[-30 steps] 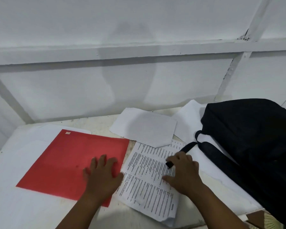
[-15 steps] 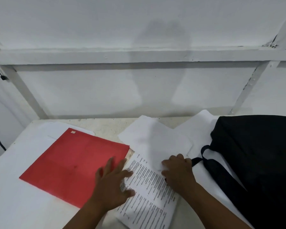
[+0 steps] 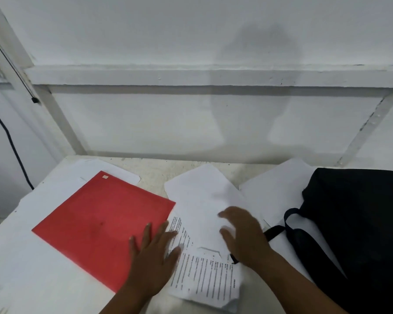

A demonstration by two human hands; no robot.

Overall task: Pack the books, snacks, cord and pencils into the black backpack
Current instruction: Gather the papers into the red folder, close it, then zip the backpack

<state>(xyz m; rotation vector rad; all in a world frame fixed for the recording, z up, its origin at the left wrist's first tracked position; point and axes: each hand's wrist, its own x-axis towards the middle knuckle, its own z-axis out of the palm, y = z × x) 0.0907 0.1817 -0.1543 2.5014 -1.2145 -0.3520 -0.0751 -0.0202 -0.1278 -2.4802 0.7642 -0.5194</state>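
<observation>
The black backpack (image 3: 361, 223) lies on the right of the table, with its strap (image 3: 292, 225) trailing toward the papers. A red folder (image 3: 104, 223) lies flat on the left. A stack of printed pages (image 3: 204, 277) sits near me, partly covered by a blank white sheet (image 3: 202, 200). My left hand (image 3: 154, 252) rests flat with straight fingers across the folder's edge and the printed pages. Blurred by motion, my right hand (image 3: 243, 236) is over the white sheet with its fingers spread and loosely bent, holding nothing that I can see. No snacks, cord or pencils show.
More white sheets (image 3: 275, 189) lie under and beside the backpack, and another under the folder (image 3: 61, 184). A white panelled wall (image 3: 191, 121) stands right behind the table. A dark cable (image 3: 9, 141) hangs off the left side. The table's left edge (image 3: 14, 214) slants toward me.
The blank white sheet has slid toward me over the printed pages. My right hand has come off the pages and spread its fingers. My left hand has shifted right, partly onto the pages.
</observation>
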